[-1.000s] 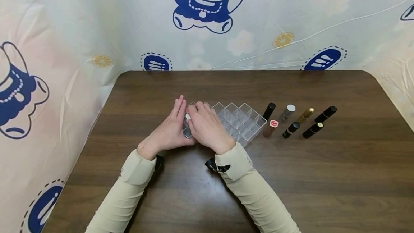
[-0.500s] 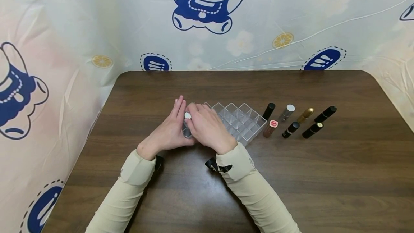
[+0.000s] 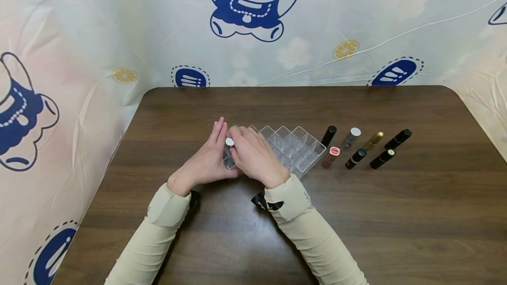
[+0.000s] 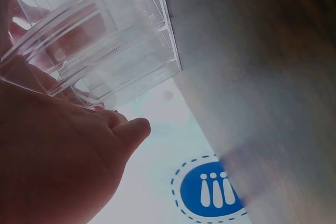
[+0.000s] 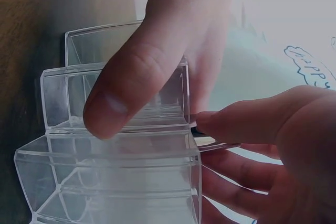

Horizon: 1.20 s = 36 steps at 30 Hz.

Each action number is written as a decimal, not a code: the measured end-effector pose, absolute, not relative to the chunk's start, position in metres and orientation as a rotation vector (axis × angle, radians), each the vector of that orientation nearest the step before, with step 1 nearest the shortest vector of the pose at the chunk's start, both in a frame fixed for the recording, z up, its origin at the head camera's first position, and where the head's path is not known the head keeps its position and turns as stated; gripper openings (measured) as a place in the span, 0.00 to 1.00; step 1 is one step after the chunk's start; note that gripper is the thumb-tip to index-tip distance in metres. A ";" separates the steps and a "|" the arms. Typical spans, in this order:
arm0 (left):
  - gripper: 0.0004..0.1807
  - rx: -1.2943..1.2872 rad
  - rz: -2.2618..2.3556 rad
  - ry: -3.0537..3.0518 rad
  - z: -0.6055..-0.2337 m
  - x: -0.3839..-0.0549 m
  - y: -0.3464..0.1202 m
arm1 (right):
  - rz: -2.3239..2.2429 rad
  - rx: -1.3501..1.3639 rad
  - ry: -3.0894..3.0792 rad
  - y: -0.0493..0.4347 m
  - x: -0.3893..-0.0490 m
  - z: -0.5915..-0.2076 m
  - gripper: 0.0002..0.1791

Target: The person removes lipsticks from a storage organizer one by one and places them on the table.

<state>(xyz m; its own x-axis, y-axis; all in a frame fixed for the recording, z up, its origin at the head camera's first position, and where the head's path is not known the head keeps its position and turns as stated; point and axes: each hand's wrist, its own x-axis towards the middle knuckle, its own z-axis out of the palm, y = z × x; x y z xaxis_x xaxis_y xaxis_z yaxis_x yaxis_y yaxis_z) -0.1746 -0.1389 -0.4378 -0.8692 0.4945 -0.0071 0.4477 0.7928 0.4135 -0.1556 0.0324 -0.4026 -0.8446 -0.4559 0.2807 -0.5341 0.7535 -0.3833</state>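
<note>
A clear compartmented lipstick organizer (image 3: pixel 296 149) stands on the table, its left end between my hands. My left hand (image 3: pixel 203 158) rests against that end, with straight fingers along the side and, in the right wrist view, the thumb (image 5: pixel 128 85) across the clear wall. Above a left-end compartment, the fingers of my right hand (image 3: pixel 258 155) pinch a silver-topped lipstick (image 3: pixel 229 142). Its lower part is hidden by the hands. In the left wrist view the organizer's stepped wall (image 4: pixel 131 40) rises beside the left hand.
Right of the organizer stand several cosmetic tubes: a black tube (image 3: pixel 329 136), a red-topped one (image 3: pixel 331 157), a silver-capped one (image 3: pixel 351 137), a gold one (image 3: pixel 374 140), and more black ones (image 3: pixel 383 158). A patterned cloth (image 3: pixel 301 56) hangs behind the wooden table (image 3: pixel 237 232).
My right thumb and fingers have shifted slightly at the lipstick, so more of its silver top shows now. The left hand and the organizer have stayed in place.
</note>
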 end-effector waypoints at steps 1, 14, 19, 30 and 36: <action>0.67 0.757 0.617 2.866 -0.438 -0.175 -0.139 | 0.686 0.792 -2.778 0.032 -0.156 -0.403 0.11; 0.67 0.750 0.620 2.867 -0.438 -0.174 -0.139 | 0.676 0.802 -2.770 0.032 -0.156 -0.404 0.12; 0.67 0.747 0.623 2.863 -0.438 -0.175 -0.139 | 0.678 0.798 -2.781 0.032 -0.156 -0.403 0.12; 0.67 0.751 0.639 2.835 -0.438 -0.175 -0.140 | 0.720 0.801 -2.725 0.035 -0.155 -0.398 0.14; 0.68 0.748 0.635 2.840 -0.437 -0.174 -0.139 | 0.751 0.793 -2.709 0.036 -0.154 -0.396 0.14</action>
